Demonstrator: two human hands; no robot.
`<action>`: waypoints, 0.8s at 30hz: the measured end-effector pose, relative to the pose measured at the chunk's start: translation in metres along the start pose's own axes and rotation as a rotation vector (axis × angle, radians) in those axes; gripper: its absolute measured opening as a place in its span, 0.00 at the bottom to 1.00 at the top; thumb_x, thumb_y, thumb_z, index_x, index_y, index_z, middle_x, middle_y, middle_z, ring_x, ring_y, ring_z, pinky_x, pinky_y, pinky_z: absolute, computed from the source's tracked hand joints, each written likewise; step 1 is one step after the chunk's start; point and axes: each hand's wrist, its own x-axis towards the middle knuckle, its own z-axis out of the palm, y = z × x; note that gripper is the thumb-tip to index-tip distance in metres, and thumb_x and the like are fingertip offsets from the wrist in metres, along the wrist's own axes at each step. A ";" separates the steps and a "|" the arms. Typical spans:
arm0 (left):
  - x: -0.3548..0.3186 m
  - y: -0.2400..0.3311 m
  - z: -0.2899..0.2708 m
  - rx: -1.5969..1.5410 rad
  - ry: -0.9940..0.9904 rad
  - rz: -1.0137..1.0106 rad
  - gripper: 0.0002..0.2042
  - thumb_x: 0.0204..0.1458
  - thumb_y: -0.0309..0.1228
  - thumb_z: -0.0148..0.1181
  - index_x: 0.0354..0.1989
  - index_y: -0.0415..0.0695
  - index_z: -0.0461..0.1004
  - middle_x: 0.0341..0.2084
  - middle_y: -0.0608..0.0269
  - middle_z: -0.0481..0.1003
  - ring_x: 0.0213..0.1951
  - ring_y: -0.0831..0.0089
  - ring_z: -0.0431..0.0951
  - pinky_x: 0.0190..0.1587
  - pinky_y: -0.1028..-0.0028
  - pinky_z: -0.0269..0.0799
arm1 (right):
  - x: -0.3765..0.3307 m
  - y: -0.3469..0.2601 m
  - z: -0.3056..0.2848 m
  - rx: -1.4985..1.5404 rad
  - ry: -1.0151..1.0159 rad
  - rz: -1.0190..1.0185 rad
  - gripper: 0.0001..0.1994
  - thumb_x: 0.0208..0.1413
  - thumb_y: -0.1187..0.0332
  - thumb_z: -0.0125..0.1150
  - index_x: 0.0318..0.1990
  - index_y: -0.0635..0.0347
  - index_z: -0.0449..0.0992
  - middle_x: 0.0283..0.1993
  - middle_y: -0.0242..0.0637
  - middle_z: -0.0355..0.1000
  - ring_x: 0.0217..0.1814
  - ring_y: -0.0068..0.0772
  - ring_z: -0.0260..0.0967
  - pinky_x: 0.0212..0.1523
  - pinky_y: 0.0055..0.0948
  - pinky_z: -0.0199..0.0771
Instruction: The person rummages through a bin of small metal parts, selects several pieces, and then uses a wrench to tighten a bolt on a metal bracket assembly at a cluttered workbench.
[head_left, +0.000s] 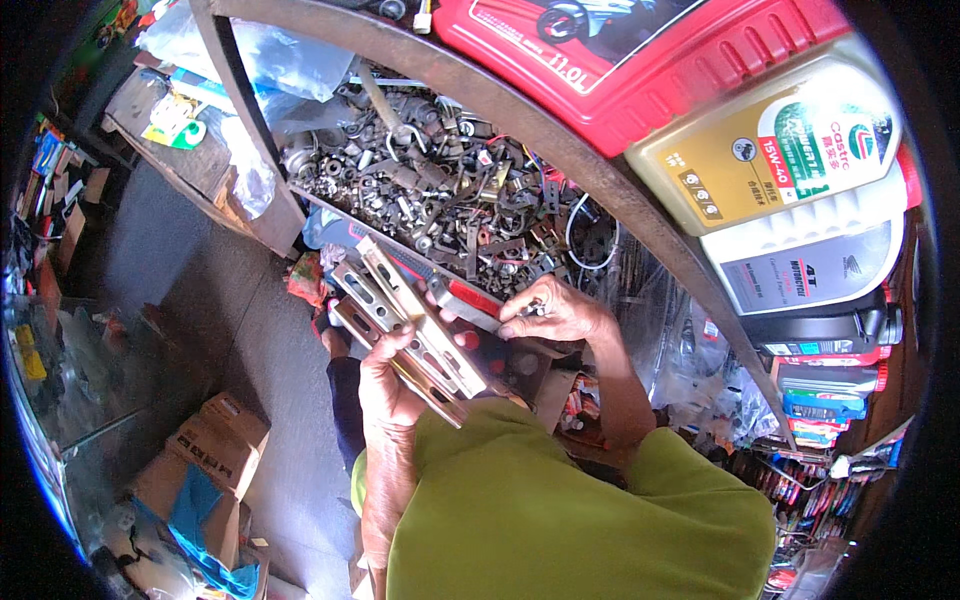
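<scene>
My left hand (391,372) is closed around several long slotted metal channels (428,328), which slant up and to the left in front of my body. Between the thumb and fingers of my right hand (568,312) are small shiny metal pieces (534,308), too small to tell their kind. Just left of those fingertips is a grey bar with a red strip (472,298). Beyond both hands lies a heap of loose metal hardware (420,200), with nuts, bolts and brackets mixed together, in a metal-edged bin.
A rusty metal frame (640,200) crosses above the bin. On the right stand a red jug (640,75), a gold-labelled oil bottle (740,165) and more bottles. Cardboard boxes (222,440) sit on the floor at left, near a wooden bench (190,185).
</scene>
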 end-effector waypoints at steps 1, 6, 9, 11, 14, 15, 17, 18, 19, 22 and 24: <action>-0.002 0.001 0.001 -0.019 0.032 -0.016 0.28 0.45 0.25 0.56 0.59 0.40 0.60 0.48 0.48 0.71 0.41 0.52 0.76 0.46 0.56 0.75 | 0.001 -0.013 -0.002 -0.100 -0.018 0.088 0.10 0.50 0.67 0.67 0.35 0.65 0.78 0.24 0.35 0.74 0.23 0.15 0.66 0.25 0.21 0.65; -0.008 0.000 0.000 -0.068 0.032 0.052 0.26 0.44 0.20 0.55 0.57 0.40 0.64 0.46 0.58 0.71 0.48 0.61 0.73 0.51 0.52 0.71 | 0.006 -0.010 -0.009 -0.085 0.148 0.070 0.09 0.51 0.67 0.65 0.35 0.64 0.78 0.26 0.34 0.74 0.25 0.17 0.66 0.25 0.23 0.65; -0.008 0.001 0.000 -0.077 0.003 0.069 0.26 0.43 0.18 0.54 0.55 0.39 0.65 0.45 0.58 0.71 0.49 0.63 0.72 0.50 0.52 0.72 | 0.008 -0.004 -0.012 -0.075 0.210 0.095 0.11 0.52 0.65 0.65 0.37 0.64 0.77 0.31 0.37 0.76 0.30 0.22 0.70 0.32 0.25 0.69; -0.008 0.000 0.000 -0.061 0.011 0.073 0.25 0.42 0.18 0.54 0.55 0.39 0.65 0.44 0.58 0.71 0.49 0.63 0.72 0.48 0.53 0.73 | 0.011 -0.002 -0.013 -0.103 0.274 0.047 0.12 0.52 0.63 0.64 0.37 0.64 0.77 0.30 0.40 0.75 0.30 0.24 0.71 0.32 0.27 0.70; -0.011 -0.002 0.005 -0.063 0.027 0.065 0.25 0.42 0.18 0.54 0.54 0.39 0.64 0.44 0.58 0.71 0.50 0.62 0.72 0.47 0.54 0.74 | 0.015 0.005 -0.009 -0.065 0.340 0.044 0.13 0.52 0.62 0.63 0.37 0.64 0.77 0.31 0.39 0.76 0.32 0.25 0.72 0.35 0.27 0.72; -0.011 -0.002 0.007 -0.068 0.030 0.057 0.25 0.42 0.18 0.54 0.54 0.39 0.64 0.44 0.58 0.71 0.50 0.62 0.71 0.46 0.54 0.74 | 0.016 0.009 -0.008 -0.035 0.351 0.073 0.13 0.52 0.63 0.63 0.37 0.64 0.77 0.31 0.39 0.76 0.33 0.25 0.72 0.36 0.27 0.72; -0.012 -0.003 0.010 -0.062 0.025 0.055 0.26 0.42 0.19 0.54 0.55 0.39 0.63 0.45 0.57 0.70 0.50 0.62 0.71 0.46 0.54 0.74 | 0.017 0.011 -0.006 -0.035 0.370 0.094 0.12 0.52 0.64 0.63 0.37 0.64 0.78 0.33 0.38 0.76 0.35 0.23 0.71 0.38 0.28 0.71; -0.013 -0.004 0.011 -0.060 0.022 0.057 0.26 0.42 0.19 0.54 0.55 0.39 0.63 0.45 0.56 0.70 0.51 0.61 0.71 0.46 0.54 0.74 | 0.018 0.009 -0.007 0.005 0.336 0.132 0.12 0.52 0.64 0.63 0.38 0.64 0.78 0.34 0.38 0.76 0.36 0.23 0.71 0.39 0.28 0.71; -0.013 -0.004 0.010 -0.058 0.011 0.059 0.26 0.42 0.19 0.54 0.55 0.40 0.63 0.46 0.56 0.69 0.51 0.61 0.70 0.46 0.54 0.75 | 0.019 0.005 -0.009 0.045 0.301 0.170 0.12 0.52 0.64 0.63 0.38 0.63 0.78 0.34 0.38 0.76 0.36 0.23 0.71 0.40 0.28 0.71; -0.014 -0.005 0.011 -0.055 -0.010 0.059 0.27 0.42 0.19 0.54 0.55 0.40 0.62 0.47 0.55 0.69 0.53 0.60 0.69 0.46 0.55 0.75 | 0.021 0.012 -0.008 0.105 0.259 0.216 0.11 0.52 0.65 0.63 0.39 0.62 0.78 0.35 0.36 0.77 0.38 0.24 0.70 0.42 0.28 0.70; -0.016 -0.005 0.013 -0.057 -0.003 0.054 0.27 0.42 0.19 0.54 0.56 0.40 0.61 0.49 0.54 0.68 0.54 0.60 0.69 0.46 0.56 0.75 | 0.022 0.016 -0.006 0.117 0.270 0.179 0.11 0.51 0.65 0.63 0.39 0.62 0.78 0.36 0.36 0.76 0.39 0.24 0.70 0.43 0.28 0.70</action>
